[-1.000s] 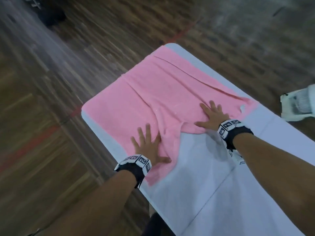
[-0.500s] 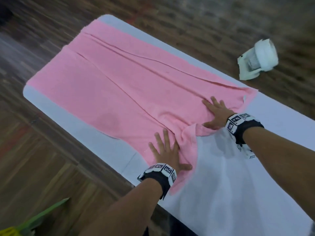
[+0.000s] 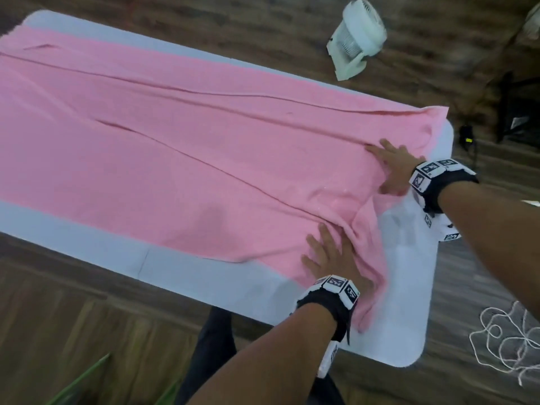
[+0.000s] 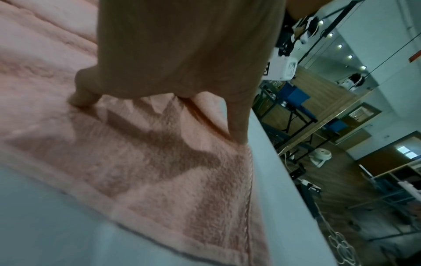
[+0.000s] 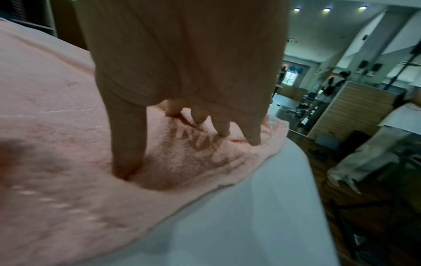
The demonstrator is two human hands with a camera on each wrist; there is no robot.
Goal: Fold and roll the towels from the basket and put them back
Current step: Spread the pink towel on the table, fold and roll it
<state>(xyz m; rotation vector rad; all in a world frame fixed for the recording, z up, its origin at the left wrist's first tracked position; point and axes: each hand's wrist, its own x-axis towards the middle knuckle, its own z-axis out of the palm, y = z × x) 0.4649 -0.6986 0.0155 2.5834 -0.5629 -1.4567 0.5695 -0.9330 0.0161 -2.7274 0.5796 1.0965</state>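
A large pink towel (image 3: 181, 159) lies spread along the white table (image 3: 87, 244), with long creases running its length. My left hand (image 3: 327, 255) lies flat on the towel's near right corner, fingers straight and pressing down. My right hand (image 3: 391, 168) presses flat on the far right part of the same end. The left wrist view has my left hand (image 4: 159, 100) with fingertips on the pink towel (image 4: 145, 171) beside its hemmed edge. In the right wrist view my right hand (image 5: 189, 129) has its fingers spread on the bunched pink towel (image 5: 56, 144). No basket is in view.
A small white fan (image 3: 358, 36) lies on the wooden floor beyond the table. A tangle of white cord (image 3: 508, 346) lies on the floor at the right. The table's right end (image 3: 409, 317) is bare. A person (image 5: 364, 144) walks past in the right wrist view.
My view has swung right, so the table's right end and the fan now show. Both hands stay flat on the towel's right end; the towel looks drawn toward that end.
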